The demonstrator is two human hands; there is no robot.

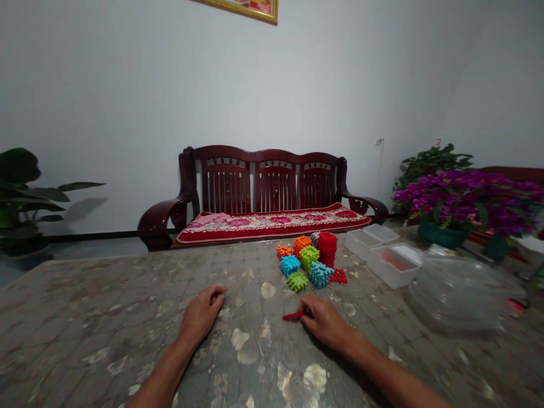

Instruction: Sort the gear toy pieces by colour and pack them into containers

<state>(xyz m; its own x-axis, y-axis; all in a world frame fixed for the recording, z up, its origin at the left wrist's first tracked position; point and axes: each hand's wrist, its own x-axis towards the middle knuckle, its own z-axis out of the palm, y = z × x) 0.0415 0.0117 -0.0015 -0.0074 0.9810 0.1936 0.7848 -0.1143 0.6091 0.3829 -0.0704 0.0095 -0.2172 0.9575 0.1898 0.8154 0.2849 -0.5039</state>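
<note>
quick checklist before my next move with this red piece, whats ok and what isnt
1. Red piece gripped: ok, in the right hand, one end sticking out.
2. Left hand helping with it: not ok, it lies apart on the table.
3. Red piece apart from the coloured blocks: ok, tabletop shows between.
4. Tall red block upright: ok.
5. Contents of the nearer small plastic box: cannot tell, only a reddish blur shows.

Dim, greyish light — the wall [289, 85] palest mid-frame, darker toward the corners; a soft shadow lies beneath the right hand [325, 320], faint sheen on the worktop [127, 317]. Edges look stretched — the clear container [461, 294] seems rather blurred
</note>
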